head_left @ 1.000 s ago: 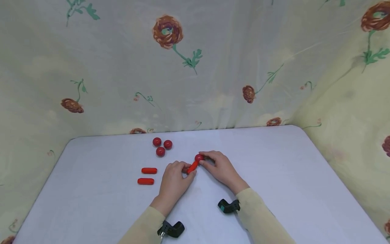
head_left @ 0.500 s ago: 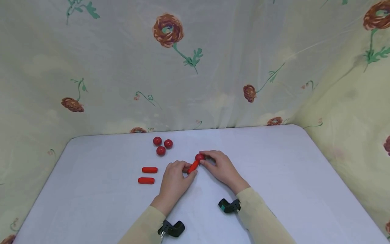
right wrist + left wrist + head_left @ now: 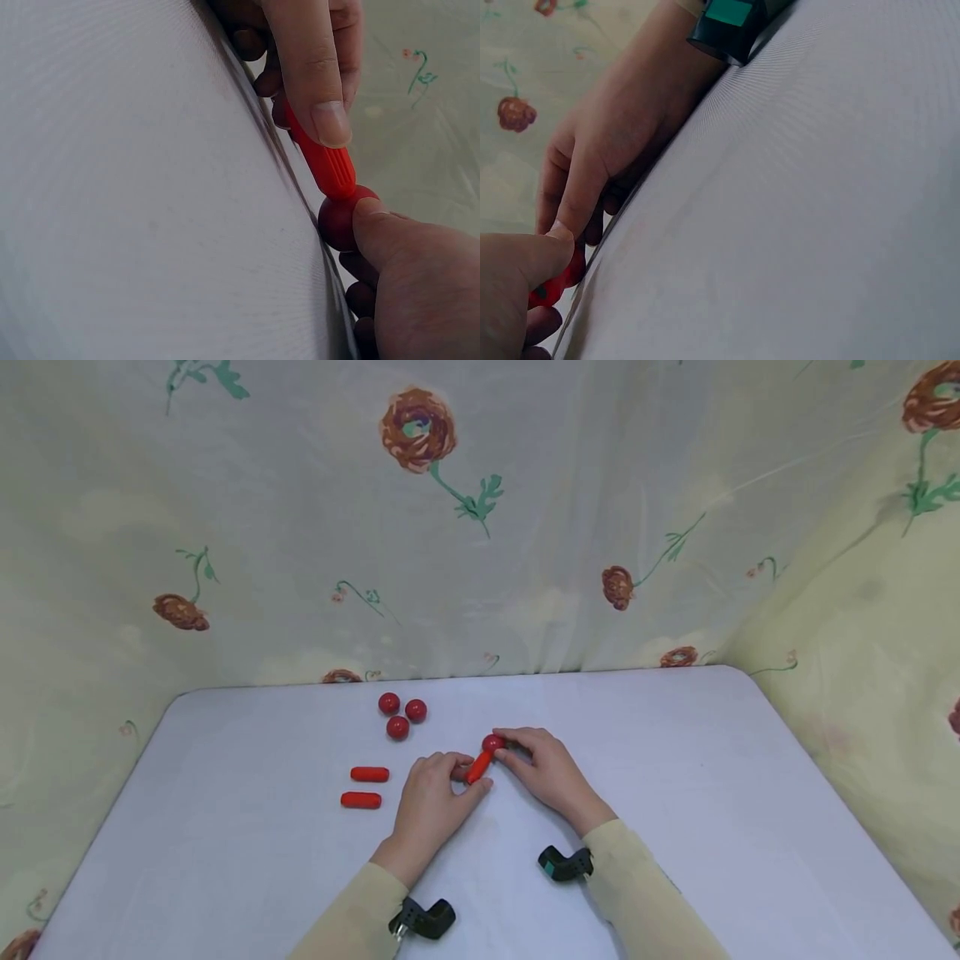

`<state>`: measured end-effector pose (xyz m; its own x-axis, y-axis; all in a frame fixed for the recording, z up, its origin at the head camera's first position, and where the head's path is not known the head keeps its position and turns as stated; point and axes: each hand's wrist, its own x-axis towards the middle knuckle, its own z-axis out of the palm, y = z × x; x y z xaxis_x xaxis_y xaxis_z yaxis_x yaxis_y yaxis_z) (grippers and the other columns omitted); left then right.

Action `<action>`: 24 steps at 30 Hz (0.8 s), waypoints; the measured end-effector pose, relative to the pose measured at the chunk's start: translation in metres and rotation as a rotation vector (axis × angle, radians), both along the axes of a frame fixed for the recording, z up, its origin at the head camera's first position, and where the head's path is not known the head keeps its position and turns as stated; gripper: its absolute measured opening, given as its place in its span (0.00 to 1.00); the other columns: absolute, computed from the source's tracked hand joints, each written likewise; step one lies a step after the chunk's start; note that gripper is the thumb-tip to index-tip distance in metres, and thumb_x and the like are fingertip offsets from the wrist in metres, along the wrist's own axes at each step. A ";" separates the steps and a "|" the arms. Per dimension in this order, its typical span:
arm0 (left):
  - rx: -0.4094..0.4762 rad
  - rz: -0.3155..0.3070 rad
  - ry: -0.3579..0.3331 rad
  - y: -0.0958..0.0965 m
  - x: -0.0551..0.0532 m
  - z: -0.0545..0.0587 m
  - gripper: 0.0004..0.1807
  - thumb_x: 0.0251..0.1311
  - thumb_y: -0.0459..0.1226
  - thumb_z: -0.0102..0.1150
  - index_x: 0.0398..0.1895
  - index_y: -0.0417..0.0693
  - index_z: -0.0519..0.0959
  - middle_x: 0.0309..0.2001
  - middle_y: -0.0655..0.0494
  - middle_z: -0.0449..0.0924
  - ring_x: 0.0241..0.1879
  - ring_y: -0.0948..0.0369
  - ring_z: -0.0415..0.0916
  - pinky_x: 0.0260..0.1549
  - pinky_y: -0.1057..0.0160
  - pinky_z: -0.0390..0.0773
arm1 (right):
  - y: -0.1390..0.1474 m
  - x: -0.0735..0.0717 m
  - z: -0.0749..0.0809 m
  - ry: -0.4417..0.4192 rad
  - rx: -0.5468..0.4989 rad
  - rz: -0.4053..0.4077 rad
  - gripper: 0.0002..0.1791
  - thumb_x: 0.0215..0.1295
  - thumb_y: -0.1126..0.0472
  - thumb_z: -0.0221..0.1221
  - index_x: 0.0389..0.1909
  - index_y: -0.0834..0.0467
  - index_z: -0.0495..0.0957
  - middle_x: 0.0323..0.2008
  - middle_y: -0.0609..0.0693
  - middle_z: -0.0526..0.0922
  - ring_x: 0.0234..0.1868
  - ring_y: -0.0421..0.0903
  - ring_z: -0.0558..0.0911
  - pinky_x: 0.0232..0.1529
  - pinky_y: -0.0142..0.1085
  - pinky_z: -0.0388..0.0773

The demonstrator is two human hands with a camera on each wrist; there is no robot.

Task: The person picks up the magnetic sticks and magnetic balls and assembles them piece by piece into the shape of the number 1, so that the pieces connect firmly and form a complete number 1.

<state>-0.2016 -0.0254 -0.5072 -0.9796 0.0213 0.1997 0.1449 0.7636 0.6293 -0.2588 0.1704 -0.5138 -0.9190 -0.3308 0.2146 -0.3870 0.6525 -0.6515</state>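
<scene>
A short red ridged stick (image 3: 478,767) and a red ball (image 3: 492,742) meet end to end near the table's middle. My left hand (image 3: 431,797) has its thumb and index finger about the stick's near end. With thumb and fingers, my right hand (image 3: 547,777) pinches the ball. In the right wrist view the stick (image 3: 330,165) lies against the ball (image 3: 337,225), the left thumb over its ridged side. Fingers hide most of the red pieces in the left wrist view.
To the left lie two more red sticks, one behind (image 3: 370,774) the other (image 3: 361,800). Beyond them sits a cluster of three red balls (image 3: 397,727). A flowered cloth (image 3: 525,610) hangs behind the white table (image 3: 225,877).
The left thumb has slid slightly off the stick's near end, which shows more now. The right hand keeps its hold on the ball. The head view has shifted a little.
</scene>
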 end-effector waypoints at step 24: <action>-0.025 0.009 -0.033 -0.042 0.000 0.031 0.27 0.53 0.51 0.72 0.56 0.54 0.79 0.47 0.58 0.79 0.48 0.58 0.74 0.43 0.56 0.80 | 0.001 0.000 0.000 0.011 -0.010 0.009 0.22 0.67 0.48 0.62 0.62 0.45 0.78 0.55 0.41 0.80 0.58 0.44 0.76 0.58 0.45 0.73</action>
<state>-0.2017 -0.0672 -0.4760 -0.9858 0.0171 0.1670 0.1177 0.7803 0.6142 -0.2593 0.1713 -0.5138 -0.9134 -0.3370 0.2282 -0.4002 0.6425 -0.6534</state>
